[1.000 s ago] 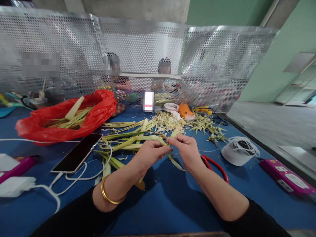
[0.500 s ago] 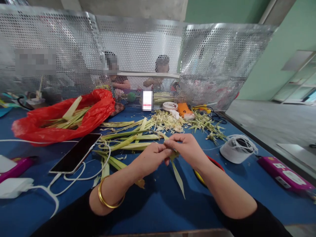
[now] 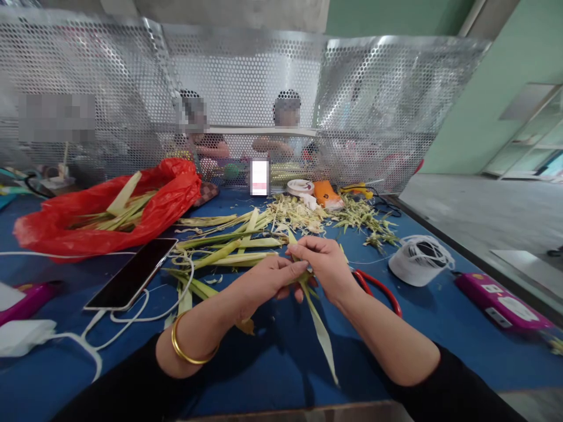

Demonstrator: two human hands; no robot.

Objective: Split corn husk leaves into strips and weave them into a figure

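My left hand (image 3: 278, 276), with a gold bangle on the wrist, is closed in front of me in a pinch. Its thumb presses on a small bundle of pale green leaf strips. From the other side, my right hand (image 3: 323, 262) pinches the same bundle, its fingers nearly touching the left ones. One long leaf strip (image 3: 323, 340) hangs down from between the hands towards the table's front edge. Where the strips meet is mostly covered by my fingers. More long green leaves (image 3: 224, 255) lie flat on the blue table just beyond my left forearm.
A red plastic bag (image 3: 176, 193) of leaves and a phone (image 3: 132, 275) with white cables lie left. Scraps (image 3: 299, 214) are heaped at the back, before a perforated screen (image 3: 264, 70). Right are a red loop (image 3: 390, 296), a white string spool (image 3: 413, 266) and a purple box (image 3: 501, 302).
The hanging strip now reaches lower and further right. My right hand has turned slightly, and more of the strips shows below the fingers. More of the red loop is uncovered beside my right forearm.
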